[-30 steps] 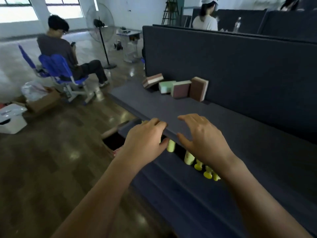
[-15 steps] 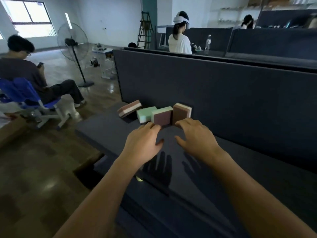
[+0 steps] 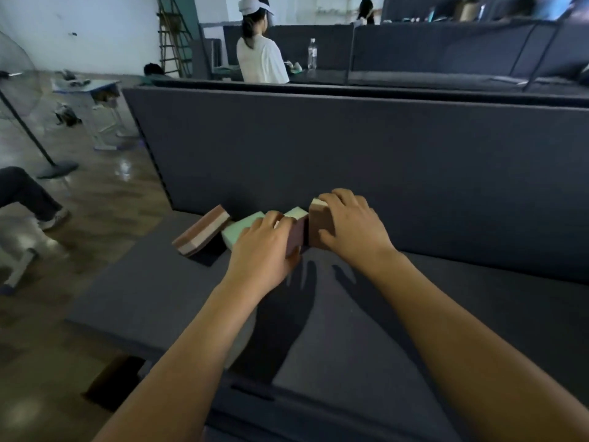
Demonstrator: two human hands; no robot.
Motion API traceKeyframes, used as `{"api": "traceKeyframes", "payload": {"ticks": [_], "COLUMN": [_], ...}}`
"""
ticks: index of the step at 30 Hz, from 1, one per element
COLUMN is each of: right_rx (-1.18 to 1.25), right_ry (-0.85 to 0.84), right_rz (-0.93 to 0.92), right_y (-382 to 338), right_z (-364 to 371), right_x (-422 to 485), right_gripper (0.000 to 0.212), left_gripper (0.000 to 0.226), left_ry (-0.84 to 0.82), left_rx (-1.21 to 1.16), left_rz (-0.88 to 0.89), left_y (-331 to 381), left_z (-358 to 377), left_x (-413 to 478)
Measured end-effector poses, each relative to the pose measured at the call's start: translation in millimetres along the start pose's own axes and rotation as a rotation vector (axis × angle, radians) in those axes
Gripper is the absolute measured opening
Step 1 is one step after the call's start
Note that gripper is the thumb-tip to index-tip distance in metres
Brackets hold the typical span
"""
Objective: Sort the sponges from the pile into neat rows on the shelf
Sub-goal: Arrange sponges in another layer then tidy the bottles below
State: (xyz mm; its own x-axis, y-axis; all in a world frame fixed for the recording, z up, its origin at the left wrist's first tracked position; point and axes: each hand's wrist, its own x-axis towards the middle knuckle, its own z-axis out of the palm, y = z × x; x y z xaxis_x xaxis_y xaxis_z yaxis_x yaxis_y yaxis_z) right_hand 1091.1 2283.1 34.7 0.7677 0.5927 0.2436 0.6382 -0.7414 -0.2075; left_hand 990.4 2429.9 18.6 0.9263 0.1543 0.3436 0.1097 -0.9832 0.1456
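Several sponges stand along the back of the dark grey shelf, against its upright panel. My left hand grips the maroon sponge with its green top. My right hand closes over the brown sponge, which stands upright and touches the maroon one. A mint green sponge lies just left of my left hand. Further left a brown and pink striped sponge leans tilted. The pile is out of sight below the shelf.
The tall dark back panel rises behind the sponges. The shelf's left edge drops to a wooden floor. A person's leg and a fan stand are at the far left. Another person stands behind the panel.
Both hands moved from the shelf's front edge to the back row and took hold of the maroon and brown sponges. The view lifted, so the yellow sponges below dropped out of sight.
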Motion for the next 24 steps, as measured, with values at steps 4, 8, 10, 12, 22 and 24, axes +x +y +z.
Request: {"api": "traceKeyframes", "payload": {"ticks": [4,8,10,12,22,24], "right_rx": [-0.085,-0.109,-0.039,0.038,0.047,0.018], "right_ry": [0.023,0.058,0.077,0.125,0.441,0.480], "right_rz": [0.111,0.194,0.216,0.242,0.486,0.549], "right_y": [-8.8,-11.6,-11.3,-10.2,15.1,27.0], "right_z": [13.7,15.6,12.4,6.4,-28.9,-38.4], "right_x": [10.3,-1.7,-15.0,-33.9,-171.8,-206.9], "right_gripper": [0.067,0.056,0.053,0.050,0.052,0.052], "left_gripper": [0.055,0.060,0.054,0.044,0.042,0.045], "left_ry": [-0.016,-0.066,-0.120,-0.132,-0.090,-0.128], "left_rx": [-0.030,-0.071,-0.108,-0.158,-0.384,-0.407], "left_rz": [0.042,0.056,0.053,0.065,0.343,0.408], "left_y": [-21.5,-36.0,-37.9,-34.4,52.2,83.0], "left_z": [9.7,28.5,33.7,33.1,3.5,2.4], "left_x": [17.8,30.0,32.5,30.2,-28.6,-36.8]}}
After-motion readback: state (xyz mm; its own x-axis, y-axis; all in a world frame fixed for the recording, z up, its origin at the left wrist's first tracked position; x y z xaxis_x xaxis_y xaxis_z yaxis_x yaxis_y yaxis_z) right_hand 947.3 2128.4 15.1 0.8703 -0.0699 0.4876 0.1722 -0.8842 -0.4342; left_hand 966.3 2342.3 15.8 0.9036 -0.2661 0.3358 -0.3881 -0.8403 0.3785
